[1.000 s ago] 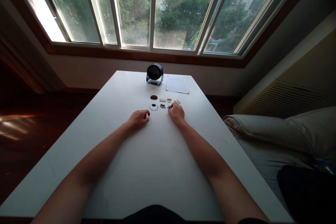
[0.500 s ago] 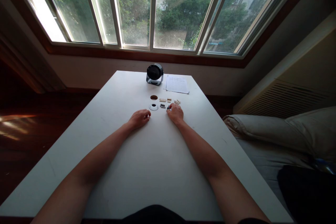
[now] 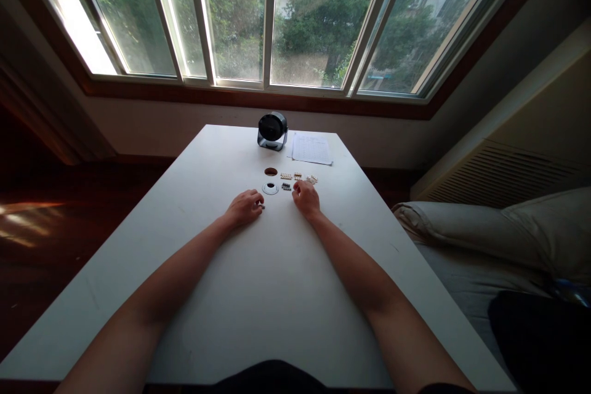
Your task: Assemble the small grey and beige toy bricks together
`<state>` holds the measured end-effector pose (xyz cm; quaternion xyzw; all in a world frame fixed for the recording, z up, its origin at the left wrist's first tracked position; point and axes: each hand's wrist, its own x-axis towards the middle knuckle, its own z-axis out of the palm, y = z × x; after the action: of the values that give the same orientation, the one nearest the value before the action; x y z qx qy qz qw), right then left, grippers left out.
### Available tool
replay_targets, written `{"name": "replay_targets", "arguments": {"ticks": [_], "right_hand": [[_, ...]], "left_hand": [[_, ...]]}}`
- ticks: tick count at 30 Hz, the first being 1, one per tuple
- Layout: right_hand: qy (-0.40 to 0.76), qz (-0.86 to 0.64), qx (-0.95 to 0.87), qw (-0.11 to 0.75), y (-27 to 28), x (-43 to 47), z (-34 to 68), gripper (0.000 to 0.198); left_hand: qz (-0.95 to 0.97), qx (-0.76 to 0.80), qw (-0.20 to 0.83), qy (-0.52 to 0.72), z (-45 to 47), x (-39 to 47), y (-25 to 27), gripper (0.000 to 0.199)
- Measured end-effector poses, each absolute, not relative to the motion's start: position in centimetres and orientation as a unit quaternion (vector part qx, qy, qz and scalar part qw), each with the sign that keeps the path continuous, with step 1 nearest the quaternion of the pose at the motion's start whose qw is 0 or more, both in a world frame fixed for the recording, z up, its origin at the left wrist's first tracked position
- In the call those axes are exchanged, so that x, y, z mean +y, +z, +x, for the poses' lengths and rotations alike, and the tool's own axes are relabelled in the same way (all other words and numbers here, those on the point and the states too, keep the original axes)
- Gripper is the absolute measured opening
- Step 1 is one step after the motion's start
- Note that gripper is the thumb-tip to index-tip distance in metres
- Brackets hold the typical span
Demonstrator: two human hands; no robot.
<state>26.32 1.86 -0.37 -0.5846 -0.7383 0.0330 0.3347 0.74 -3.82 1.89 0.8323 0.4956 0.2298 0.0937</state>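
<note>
My left hand [image 3: 244, 207] rests on the white table [image 3: 272, 283], fingers curled together. A tiny dark piece [image 3: 263, 206] shows at its fingertips, too small to name. Just right of the dark pieces [image 3: 286, 186], my right hand [image 3: 306, 197] is closed with its fingertips pressed down; whatever it pinches is hidden. Behind it lie gold-coloured small pieces in rows [image 3: 286, 176], a second small group [image 3: 298, 176] and a loose pile of pale pieces [image 3: 313, 178]. Between the hands, a little farther off, sits a silver ring-shaped cover [image 3: 270, 188].
A round hole [image 3: 270, 171] opens in the tabletop beyond the ring cover. At the far edge stand a black fan-like device on a bracket [image 3: 272, 130] and a printed paper sheet [image 3: 311, 148]. A bed or sofa with a cushion [image 3: 462, 221] adjoins on the right.
My right hand has shifted slightly left and its fingers have curled further down. The left fingers have moved a little, and a tiny dark piece now shows at their tips.
</note>
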Motion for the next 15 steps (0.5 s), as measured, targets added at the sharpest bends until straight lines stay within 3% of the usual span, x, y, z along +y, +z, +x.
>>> {"name": "replay_targets", "arguments": {"ticks": [9,15], "right_hand": [[0.09,-0.422,-0.845,0.316,0.3,-0.1,24.5,0.016],[0.087,-0.354,-0.881,0.303,0.7,-1.2,23.3,0.021]], "left_hand": [[0.825,0.5,0.092,0.245,0.9,-3.8,1.8,0.014],[0.794,0.508,0.167,0.288,1.2,-3.8,1.6,0.016]]}}
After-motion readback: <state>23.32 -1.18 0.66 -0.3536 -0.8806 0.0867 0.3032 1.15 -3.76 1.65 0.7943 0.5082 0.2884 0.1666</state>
